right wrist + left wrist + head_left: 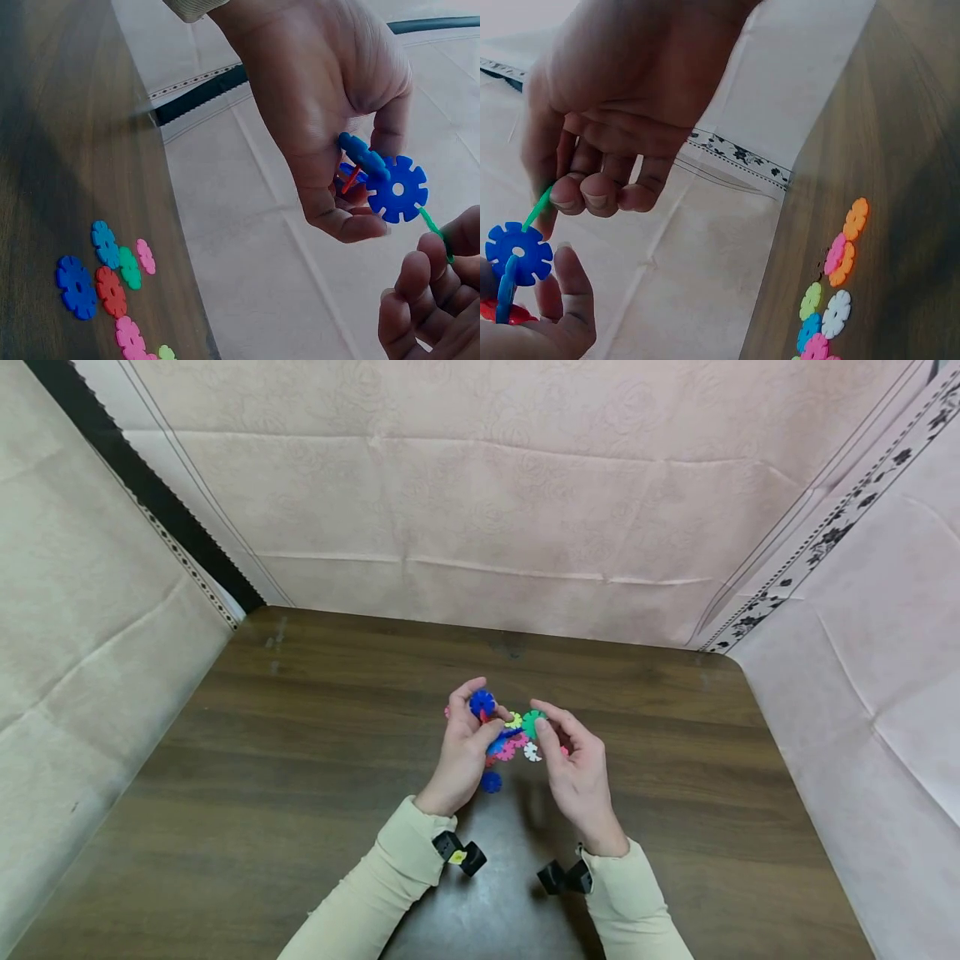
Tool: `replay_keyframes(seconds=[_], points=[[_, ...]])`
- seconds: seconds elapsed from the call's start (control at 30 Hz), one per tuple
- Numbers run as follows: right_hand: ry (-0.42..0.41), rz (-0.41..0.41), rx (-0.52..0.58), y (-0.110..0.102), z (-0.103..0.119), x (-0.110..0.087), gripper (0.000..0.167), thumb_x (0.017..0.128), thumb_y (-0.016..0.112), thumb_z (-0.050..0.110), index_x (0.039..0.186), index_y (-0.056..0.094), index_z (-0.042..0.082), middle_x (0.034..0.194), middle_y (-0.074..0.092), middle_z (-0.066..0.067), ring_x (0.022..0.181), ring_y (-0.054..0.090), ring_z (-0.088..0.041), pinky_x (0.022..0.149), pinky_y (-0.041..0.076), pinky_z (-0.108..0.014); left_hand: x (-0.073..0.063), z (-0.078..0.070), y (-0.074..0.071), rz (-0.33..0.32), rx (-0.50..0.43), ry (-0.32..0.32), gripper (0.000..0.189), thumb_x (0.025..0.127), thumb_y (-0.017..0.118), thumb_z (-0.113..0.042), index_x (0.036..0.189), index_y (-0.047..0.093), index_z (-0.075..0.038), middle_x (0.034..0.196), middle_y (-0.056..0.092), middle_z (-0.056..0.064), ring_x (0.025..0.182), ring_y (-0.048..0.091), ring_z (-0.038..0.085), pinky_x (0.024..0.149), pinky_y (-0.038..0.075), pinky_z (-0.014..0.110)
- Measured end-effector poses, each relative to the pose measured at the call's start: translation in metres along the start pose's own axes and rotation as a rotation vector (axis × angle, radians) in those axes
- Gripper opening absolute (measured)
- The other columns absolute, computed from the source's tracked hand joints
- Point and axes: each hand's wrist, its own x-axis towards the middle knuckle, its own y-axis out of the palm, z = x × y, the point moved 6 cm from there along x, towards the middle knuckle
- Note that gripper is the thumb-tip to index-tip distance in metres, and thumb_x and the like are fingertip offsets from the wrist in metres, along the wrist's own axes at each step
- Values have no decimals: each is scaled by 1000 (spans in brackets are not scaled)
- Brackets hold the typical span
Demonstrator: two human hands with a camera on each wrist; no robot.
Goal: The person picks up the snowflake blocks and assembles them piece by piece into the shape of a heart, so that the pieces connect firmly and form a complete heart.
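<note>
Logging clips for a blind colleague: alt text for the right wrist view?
Right hand pinches a green notched disc against a blue notched disc in a cluster held by the left hand; other colored discs lie on the wooden table.

I've got a brown wood-grain table [712, 777] in front of me, creased pinkish cloth [480, 502] up behind it, pale left drape [90, 635], pale right drape [885, 693]. Black strip [150, 493] far left, floral border [832, 535] right, kinda soft tabletop shine near me.

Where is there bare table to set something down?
Bare table stretches from left sleeve to left cloth, and from right sleeve to right cloth. It's crowded under and between the left hand and right hand, where loose pieces lie.
</note>
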Motion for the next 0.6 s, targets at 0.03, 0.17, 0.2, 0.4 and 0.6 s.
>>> replay_keyframes(seconds=[0.03,0.17,0.2,0.4,0.6], points=[[-6,0,-1,0,0,0,27,98,59,25,124,66,21,82,59,-7,72,53,-26,53,45,-26,0,0,0,4,18,8,53,97,45,6,142,22,-12,112,48,21,106,51,26,97,47,34],[-26,2,-14,1,1,0,27,98,59,25,124,66,21,83,59,-7,71,53,-23,53,44,-25,-1,-3,1,5,68,39,54,97,45,7,141,21,-13,113,47,25,105,52,27,96,47,31],[-30,4,-20,1,1,0,27,98,59,24,124,66,21,83,59,-7,71,53,-22,53,44,-25,-1,-3,1,2,80,43,54,97,45,7,142,21,-13,112,48,24,105,52,27,94,48,29],[-37,12,-61,3,1,1,29,97,60,22,125,66,18,81,58,-8,70,51,-20,52,43,-24,-2,-5,4,1,151,90,56,96,45,7,143,18,-11,108,49,20,101,54,29,89,50,28],[-30,-4,-36,7,9,2,31,97,61,14,127,65,12,85,61,-11,71,54,-20,55,45,-23,-2,-8,7,-23,211,165,56,96,45,6,142,20,-15,104,49,19,97,54,30,85,50,30]])
